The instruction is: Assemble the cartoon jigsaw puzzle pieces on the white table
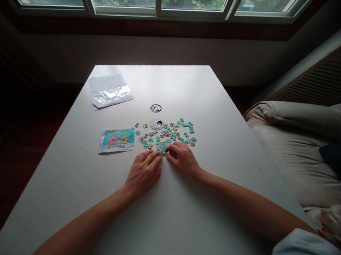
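A small joined patch of jigsaw puzzle, mostly green with a cartoon figure, lies on the white table between my hands. My left hand rests on the table with its fingers stretched out, the fingertips touching the patch's lower left edge. At the patch's right edge, my right hand has thumb and forefinger pinched on a small puzzle piece that the fingers mostly hide. Loose puzzle pieces in green, pink and yellow are scattered just beyond both hands. Left of them lies a picture sheet with cartoon characters.
Beyond the pieces are a round lid with a ring-shaped rim and a round dark-edged disc. Papers with a clear plastic bag lie at the far left of the white table. A padded seat stands along the right side.
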The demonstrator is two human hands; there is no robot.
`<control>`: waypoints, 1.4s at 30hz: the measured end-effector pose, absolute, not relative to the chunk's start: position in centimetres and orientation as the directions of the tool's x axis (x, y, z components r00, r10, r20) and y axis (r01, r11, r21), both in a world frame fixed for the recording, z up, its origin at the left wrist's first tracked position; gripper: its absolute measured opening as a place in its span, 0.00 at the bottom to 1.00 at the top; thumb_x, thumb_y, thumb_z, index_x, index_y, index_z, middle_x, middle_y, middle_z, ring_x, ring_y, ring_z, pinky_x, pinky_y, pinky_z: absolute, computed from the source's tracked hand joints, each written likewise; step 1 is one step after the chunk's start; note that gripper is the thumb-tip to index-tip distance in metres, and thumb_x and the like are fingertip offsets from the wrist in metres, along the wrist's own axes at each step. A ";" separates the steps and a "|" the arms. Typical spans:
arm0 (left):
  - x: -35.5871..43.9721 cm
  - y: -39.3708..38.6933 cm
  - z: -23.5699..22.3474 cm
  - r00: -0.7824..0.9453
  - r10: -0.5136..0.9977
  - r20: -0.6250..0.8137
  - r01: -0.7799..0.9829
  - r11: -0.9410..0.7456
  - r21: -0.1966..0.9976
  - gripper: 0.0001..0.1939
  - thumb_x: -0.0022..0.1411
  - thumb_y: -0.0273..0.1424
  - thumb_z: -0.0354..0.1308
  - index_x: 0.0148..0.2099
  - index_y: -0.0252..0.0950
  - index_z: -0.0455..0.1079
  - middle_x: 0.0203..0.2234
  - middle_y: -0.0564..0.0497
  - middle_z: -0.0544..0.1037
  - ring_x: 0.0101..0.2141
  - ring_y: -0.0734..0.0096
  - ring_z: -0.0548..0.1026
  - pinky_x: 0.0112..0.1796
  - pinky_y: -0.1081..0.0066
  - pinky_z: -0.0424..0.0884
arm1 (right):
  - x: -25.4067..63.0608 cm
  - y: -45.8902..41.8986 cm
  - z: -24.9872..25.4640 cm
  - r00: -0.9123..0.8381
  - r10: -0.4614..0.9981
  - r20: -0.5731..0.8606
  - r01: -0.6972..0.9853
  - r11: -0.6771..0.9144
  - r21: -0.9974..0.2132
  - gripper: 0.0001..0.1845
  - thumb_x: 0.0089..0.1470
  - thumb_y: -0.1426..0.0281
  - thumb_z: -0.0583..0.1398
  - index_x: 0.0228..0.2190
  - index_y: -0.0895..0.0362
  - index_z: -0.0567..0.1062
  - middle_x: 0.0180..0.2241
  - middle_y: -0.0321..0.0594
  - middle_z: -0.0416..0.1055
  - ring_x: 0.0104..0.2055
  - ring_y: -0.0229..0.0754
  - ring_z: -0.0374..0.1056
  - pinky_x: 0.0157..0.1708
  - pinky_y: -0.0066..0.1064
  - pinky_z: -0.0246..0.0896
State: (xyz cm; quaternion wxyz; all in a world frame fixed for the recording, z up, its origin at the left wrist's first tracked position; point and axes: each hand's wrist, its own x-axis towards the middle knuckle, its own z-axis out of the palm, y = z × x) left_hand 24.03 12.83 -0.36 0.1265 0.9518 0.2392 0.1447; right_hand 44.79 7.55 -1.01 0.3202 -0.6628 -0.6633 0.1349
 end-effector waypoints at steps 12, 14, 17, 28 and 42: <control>23.9 12.9 -0.2 0.851 0.489 0.192 0.422 -0.854 0.305 0.21 0.66 0.30 0.56 0.61 0.39 0.67 0.60 0.45 0.71 0.61 0.51 0.63 0.61 0.50 0.62 | 45.9 7.2 -1.1 0.044 0.963 0.268 0.787 0.132 -0.602 0.06 0.59 0.75 0.60 0.37 0.53 0.76 0.36 0.40 0.71 0.41 0.45 0.65 0.44 0.37 0.59; 23.9 12.9 -0.1 0.854 0.484 0.190 0.418 -0.857 0.302 0.20 0.67 0.30 0.55 0.60 0.39 0.67 0.60 0.46 0.71 0.61 0.51 0.63 0.61 0.50 0.62 | 46.1 7.1 -0.9 0.013 0.963 0.269 0.777 0.159 -0.609 0.07 0.60 0.75 0.59 0.39 0.53 0.76 0.37 0.40 0.72 0.42 0.45 0.66 0.45 0.37 0.60; 23.8 13.0 -0.1 0.855 0.479 0.199 0.410 -0.859 0.307 0.20 0.67 0.30 0.55 0.60 0.40 0.67 0.60 0.46 0.71 0.61 0.52 0.64 0.61 0.50 0.62 | 46.4 7.0 -0.7 -0.024 0.964 0.266 0.778 0.185 -0.600 0.08 0.61 0.74 0.59 0.40 0.52 0.76 0.38 0.41 0.73 0.44 0.46 0.66 0.46 0.38 0.60; 23.7 13.2 0.0 0.841 0.481 0.246 0.394 -0.858 0.330 0.17 0.66 0.29 0.55 0.57 0.42 0.70 0.56 0.48 0.74 0.60 0.53 0.65 0.60 0.51 0.63 | 46.6 7.0 -0.8 -0.039 0.965 0.261 0.784 0.192 -0.591 0.08 0.62 0.74 0.58 0.40 0.52 0.76 0.37 0.41 0.73 0.43 0.46 0.66 0.46 0.37 0.61; 23.6 13.2 -0.1 0.841 0.475 0.258 0.387 -0.863 0.325 0.14 0.68 0.29 0.54 0.55 0.41 0.71 0.55 0.48 0.75 0.60 0.54 0.66 0.60 0.51 0.64 | 46.5 7.0 -0.9 -0.094 0.962 0.256 0.810 0.223 -0.543 0.10 0.62 0.71 0.60 0.45 0.52 0.76 0.38 0.42 0.72 0.43 0.47 0.65 0.46 0.38 0.61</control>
